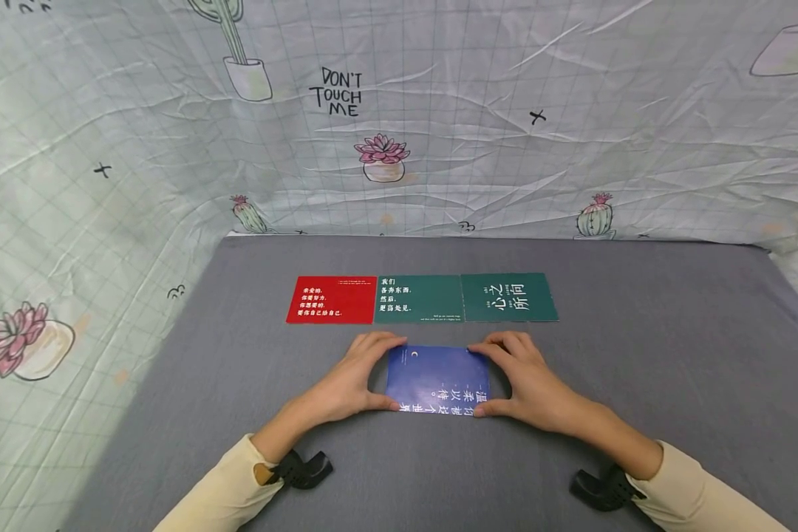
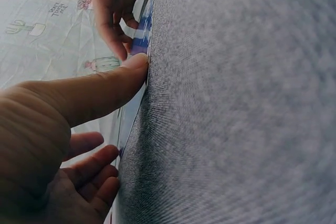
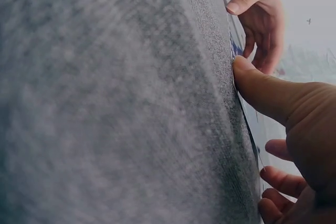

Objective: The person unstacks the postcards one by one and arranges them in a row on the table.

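Observation:
A blue card with white characters and a small moon lies near the middle of the grey table, its text turned sideways or upside down. At its left side, my left hand holds it, thumb on the near corner and fingertips at the far one. My right hand grips the right side the same way. In the left wrist view the card is seen nearly edge-on, beside the left thumb. The right wrist view shows the right thumb at its near edge.
Beyond the blue card, a red card, a green card and another green card form a side-by-side row. The grey table ends at a cloth backdrop printed with potted plants.

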Motion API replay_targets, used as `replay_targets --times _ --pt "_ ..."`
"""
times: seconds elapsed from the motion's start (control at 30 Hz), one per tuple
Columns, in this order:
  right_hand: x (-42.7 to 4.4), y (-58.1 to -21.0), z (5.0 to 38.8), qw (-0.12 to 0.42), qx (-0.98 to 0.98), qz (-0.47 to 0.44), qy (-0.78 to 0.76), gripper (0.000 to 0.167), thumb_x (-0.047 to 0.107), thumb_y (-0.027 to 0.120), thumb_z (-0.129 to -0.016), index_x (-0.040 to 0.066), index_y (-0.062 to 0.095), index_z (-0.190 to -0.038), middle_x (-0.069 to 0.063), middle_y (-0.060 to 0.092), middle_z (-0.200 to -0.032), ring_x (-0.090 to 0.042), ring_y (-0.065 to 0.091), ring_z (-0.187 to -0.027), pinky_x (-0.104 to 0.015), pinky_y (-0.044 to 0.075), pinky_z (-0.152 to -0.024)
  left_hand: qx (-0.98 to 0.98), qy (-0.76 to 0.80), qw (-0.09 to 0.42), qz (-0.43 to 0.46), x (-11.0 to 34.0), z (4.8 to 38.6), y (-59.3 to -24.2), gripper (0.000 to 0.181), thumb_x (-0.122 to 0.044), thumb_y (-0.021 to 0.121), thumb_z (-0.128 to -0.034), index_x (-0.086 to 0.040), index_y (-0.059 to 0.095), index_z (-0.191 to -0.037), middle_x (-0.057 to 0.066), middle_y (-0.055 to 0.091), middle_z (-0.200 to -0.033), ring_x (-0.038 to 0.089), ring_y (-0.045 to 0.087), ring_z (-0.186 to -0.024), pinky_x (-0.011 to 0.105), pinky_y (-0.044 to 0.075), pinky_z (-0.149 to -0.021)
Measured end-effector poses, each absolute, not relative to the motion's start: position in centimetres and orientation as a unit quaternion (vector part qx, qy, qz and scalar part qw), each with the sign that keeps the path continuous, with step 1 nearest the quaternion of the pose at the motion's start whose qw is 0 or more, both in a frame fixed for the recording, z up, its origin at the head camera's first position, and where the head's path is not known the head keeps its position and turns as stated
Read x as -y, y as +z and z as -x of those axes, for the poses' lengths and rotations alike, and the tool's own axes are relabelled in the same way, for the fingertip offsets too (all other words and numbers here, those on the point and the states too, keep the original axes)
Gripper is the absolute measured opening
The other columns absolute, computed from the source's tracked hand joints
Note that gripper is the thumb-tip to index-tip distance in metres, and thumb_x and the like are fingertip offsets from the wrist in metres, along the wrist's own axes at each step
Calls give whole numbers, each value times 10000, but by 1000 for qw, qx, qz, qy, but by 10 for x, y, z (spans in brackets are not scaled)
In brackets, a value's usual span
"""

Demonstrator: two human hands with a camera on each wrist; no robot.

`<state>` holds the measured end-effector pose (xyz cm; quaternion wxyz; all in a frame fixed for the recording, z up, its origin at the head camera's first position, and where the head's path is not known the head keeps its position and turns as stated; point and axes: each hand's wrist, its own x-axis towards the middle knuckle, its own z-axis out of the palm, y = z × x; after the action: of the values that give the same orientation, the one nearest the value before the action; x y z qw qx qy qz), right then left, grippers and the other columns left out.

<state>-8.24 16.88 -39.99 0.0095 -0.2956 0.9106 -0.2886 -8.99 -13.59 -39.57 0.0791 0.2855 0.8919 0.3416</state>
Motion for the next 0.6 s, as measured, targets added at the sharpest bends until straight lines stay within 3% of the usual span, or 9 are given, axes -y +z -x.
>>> replay_targets --times 0.4,0.6 --pt "-168 -400 82 14 -903 313 -293 888 398 851 -680 132 449 -1425 -43 371 -1291 -235 308 -1161 -457 355 -922 -890 334 87 -298 138 89 -396 868 -205 866 -687 -106 417 -1424 37 391 -1399 202 287 -1310 430 378 -1026" --pt "-167 -400 81 4 -901 317 -297 887 380 859 -671 131 455 -1420 -39 357 -1276 -226 310 -1135 -438 365 -893 -889 333 102 -298 136 87 -395 1014 -202 878 -676 -143 290 -1500 36 339 -1433 181 272 -1319 420 407 -1010"
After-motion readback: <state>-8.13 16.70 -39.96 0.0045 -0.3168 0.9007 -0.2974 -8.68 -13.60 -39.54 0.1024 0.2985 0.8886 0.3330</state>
